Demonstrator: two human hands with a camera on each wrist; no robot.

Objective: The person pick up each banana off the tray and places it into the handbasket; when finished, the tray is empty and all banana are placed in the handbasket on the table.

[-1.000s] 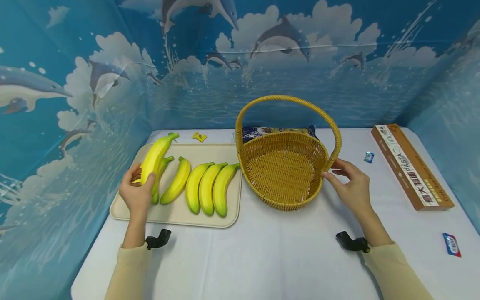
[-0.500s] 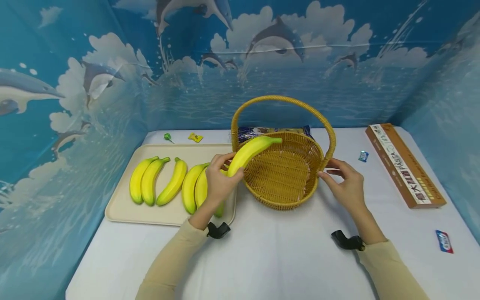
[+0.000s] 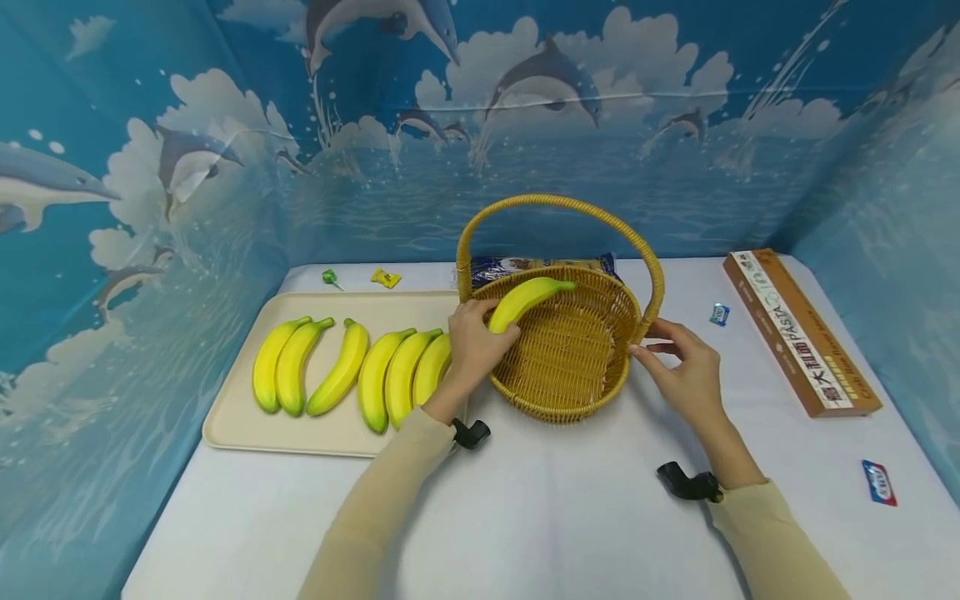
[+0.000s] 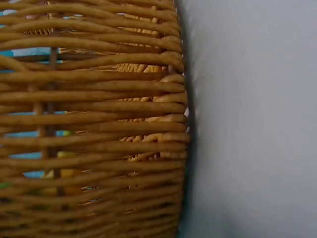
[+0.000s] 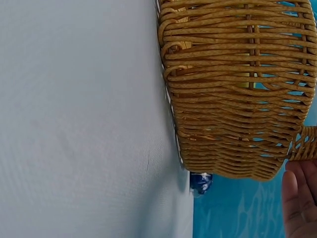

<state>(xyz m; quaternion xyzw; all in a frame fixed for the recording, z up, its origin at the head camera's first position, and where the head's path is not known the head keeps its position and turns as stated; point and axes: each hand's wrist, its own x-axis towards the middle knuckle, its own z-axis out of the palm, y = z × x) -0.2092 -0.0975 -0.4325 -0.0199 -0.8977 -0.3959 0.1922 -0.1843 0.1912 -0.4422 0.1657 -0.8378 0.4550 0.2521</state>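
Held banana (image 3: 528, 302) and L hand (image 3: 478, 342) had shifted from frame L, over the tray (image 3: 232, 421), 1 s earlier, to approx. ctr, at the mouth of the wicker basket (image 3: 558, 410); R hand (image 3: 688, 371) had kept its grip at the basket's R side. L thumb and fingers pinched the banana's lower end; its stem tip pointed to upper R, over the L part of the opening. Contact betw. banana and wicker: cannot tell. R thumb and fingers pinched the R foot of the handle (image 3: 551, 199) at the rim; R wrist view showed those fingers at lower R, just below the handle's foot. L wrist view: wickerwork at L, white tabletop (image 4: 252, 124) at R. Six other bananas (image 3: 341, 371) lay on the tray, L of ctr, the rightmost partly hidden by L hand & forearm. Behind the tray, upper L of the table: green lollipop (image 3: 330, 277) and yellow candy (image 3: 386, 278). Blue packet (image 3: 487, 268) lay behind the basket; pasta box (image 3: 802, 333) slanted at R, w/ a small blue candy (image 3: 720, 314) just beside it & a blue-red packet (image 3: 879, 482) at lower R. Dolphin-print curtain (image 3: 360, 200) filled the bkgd.
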